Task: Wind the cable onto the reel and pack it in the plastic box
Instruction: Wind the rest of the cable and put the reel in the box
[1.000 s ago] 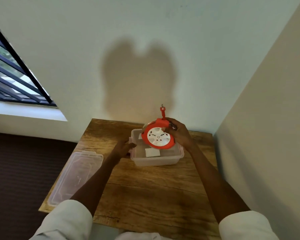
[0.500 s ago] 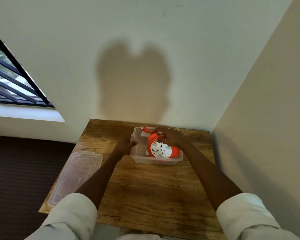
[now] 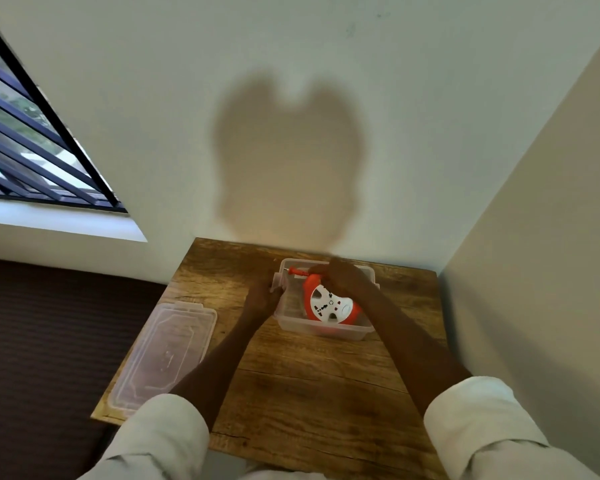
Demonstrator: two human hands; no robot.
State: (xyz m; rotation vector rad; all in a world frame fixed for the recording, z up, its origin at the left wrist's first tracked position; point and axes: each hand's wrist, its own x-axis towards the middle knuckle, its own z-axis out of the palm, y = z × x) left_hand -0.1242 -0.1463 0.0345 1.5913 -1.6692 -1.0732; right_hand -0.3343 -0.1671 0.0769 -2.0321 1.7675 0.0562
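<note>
The orange cable reel (image 3: 329, 303) with a white socket face lies tilted inside the clear plastic box (image 3: 326, 330) at the far side of the wooden table (image 3: 309, 393). Its orange handle (image 3: 296, 271) points left over the box's far rim. My right hand (image 3: 340, 276) rests on the top of the reel, fingers closed around it. My left hand (image 3: 262, 297) grips the box's left end wall. The wound cable is hidden under the reel's rim.
The box's clear lid (image 3: 165, 355) lies flat on the table's left side, reaching its left edge. Walls close in behind and to the right of the table. A barred window (image 3: 24, 140) is at the left.
My right hand has lowered the reel from above the box down into it and tipped it so the handle points left. My left hand stayed on the box's left end.
</note>
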